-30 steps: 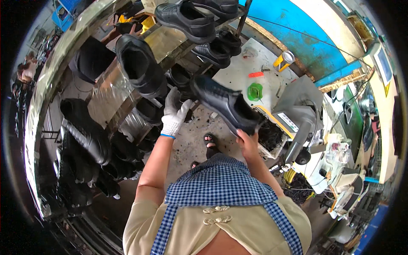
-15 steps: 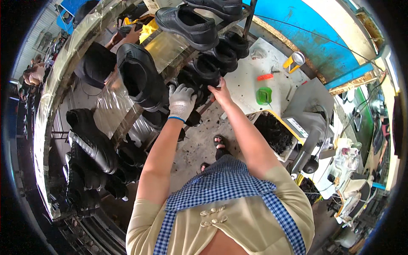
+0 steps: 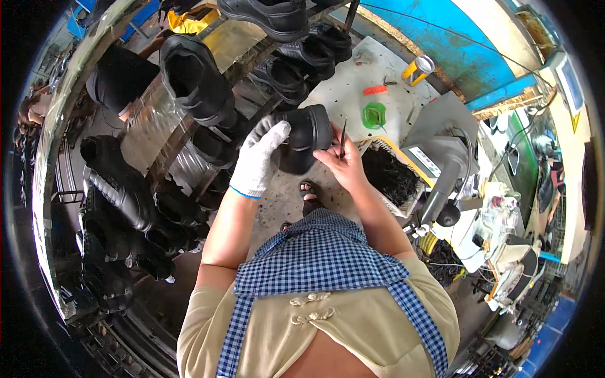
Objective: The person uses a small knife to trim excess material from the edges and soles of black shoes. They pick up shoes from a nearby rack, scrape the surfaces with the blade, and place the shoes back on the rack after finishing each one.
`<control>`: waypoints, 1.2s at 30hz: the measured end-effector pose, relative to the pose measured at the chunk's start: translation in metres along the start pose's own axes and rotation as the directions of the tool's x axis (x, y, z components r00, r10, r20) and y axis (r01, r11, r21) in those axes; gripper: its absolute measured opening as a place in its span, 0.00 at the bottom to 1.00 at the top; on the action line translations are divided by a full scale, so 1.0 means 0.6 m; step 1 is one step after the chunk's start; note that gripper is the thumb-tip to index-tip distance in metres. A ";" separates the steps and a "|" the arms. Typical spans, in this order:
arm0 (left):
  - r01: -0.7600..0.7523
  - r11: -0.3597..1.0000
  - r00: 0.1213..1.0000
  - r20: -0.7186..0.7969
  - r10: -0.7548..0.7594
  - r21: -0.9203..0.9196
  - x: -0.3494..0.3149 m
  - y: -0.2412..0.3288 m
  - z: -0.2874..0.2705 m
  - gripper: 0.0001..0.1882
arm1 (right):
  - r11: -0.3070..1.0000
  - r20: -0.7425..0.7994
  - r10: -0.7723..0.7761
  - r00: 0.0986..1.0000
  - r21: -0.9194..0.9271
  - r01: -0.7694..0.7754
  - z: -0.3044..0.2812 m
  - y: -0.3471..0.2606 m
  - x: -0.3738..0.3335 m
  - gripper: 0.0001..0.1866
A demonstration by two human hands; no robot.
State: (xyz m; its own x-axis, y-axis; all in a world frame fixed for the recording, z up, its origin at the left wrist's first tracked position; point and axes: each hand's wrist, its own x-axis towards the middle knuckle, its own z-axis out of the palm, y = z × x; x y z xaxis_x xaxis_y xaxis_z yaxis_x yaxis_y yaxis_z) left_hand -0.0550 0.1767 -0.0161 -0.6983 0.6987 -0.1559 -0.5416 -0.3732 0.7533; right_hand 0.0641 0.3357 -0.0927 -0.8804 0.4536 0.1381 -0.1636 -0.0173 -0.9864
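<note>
A black shoe (image 3: 313, 129) is held up between my two hands in front of the rack. My left hand (image 3: 257, 157), in a white knitted glove with a blue cuff, grips one end of it. Bare, my right hand (image 3: 346, 165) presses its thumb against the shoe's near edge. A thin, dark, pointed tool (image 3: 343, 135) sticks up out of the right hand's fingers; its exact kind does not show. A second dark shoe-like part (image 3: 296, 161) hangs just under the shoe, partly hidden.
More black shoes (image 3: 195, 75) fill the rack (image 3: 154, 101) ahead and left. A white table (image 3: 340, 82) bears a green container (image 3: 374, 115), an orange piece (image 3: 375, 90) and a yellow cup (image 3: 417, 70). Right, a basket (image 3: 413, 157) holds black scraps beside a grey machine (image 3: 441, 183). Someone (image 3: 120, 75) works behind the rack.
Both hands have drawn back from the rack toward me, bringing the black shoe with them. The pointed tool now shows in my right hand. The view has shifted slightly.
</note>
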 end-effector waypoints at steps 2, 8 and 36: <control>0.129 0.988 0.991 0.047 -0.125 -0.088 -0.016 0.003 0.008 0.18 | 0.999 0.014 0.002 1.000 -0.037 -0.002 -0.002 -0.037 -0.017 0.32; 0.276 0.929 0.960 0.118 -0.254 -0.247 -0.077 0.016 0.032 0.28 | 0.988 0.152 -0.005 0.988 -0.150 0.028 -0.022 -0.103 -0.051 0.30; -0.384 0.332 0.904 0.278 0.325 0.862 -0.205 -0.010 0.017 0.11 | 0.195 0.810 -0.126 0.572 -0.545 0.815 0.062 -0.320 -0.015 0.08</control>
State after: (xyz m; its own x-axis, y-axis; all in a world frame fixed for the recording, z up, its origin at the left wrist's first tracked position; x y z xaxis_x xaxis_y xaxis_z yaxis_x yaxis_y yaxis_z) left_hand 0.0389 0.0992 0.0047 -0.6769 0.6800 0.2816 0.4920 0.1335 0.8603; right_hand 0.0867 0.3021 0.0987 -0.8436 -0.4605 0.2762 -0.5073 0.8521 -0.1288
